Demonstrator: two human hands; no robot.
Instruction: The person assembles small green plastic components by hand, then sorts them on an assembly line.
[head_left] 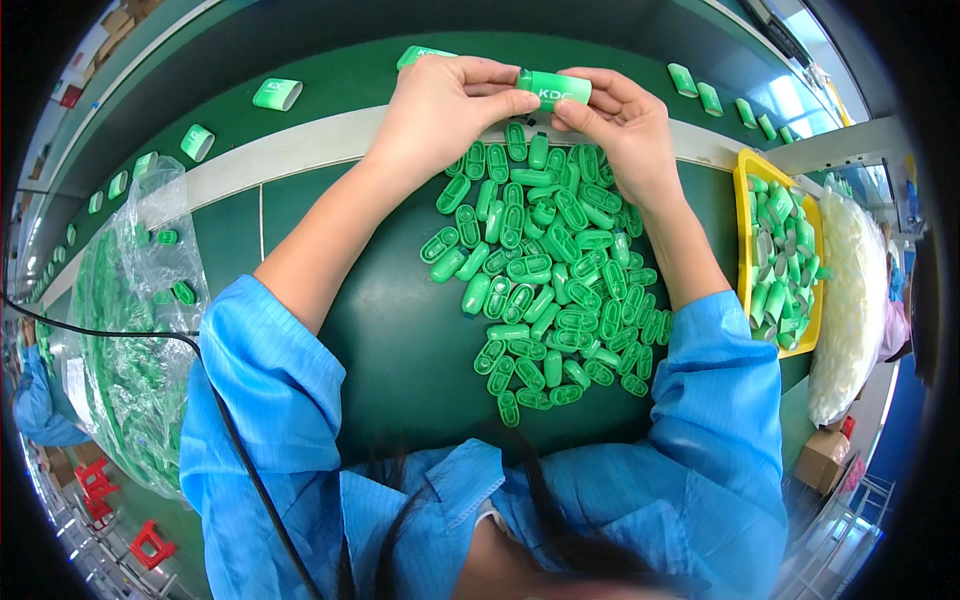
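Blue sleeves (270, 400) fill the lower frame. At top centre, the left hand (440, 105) and right hand (620, 125) pinch one green case (553, 87) with white lettering. Below lies a pile of caps (550, 290), too many to count. A yellow tray (744, 250) sits right, a clear bag (135, 330) left.

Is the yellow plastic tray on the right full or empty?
Full: the yellow plastic tray is heaped with small green plastic caps that nearly hide its floor, some rising to its rim.
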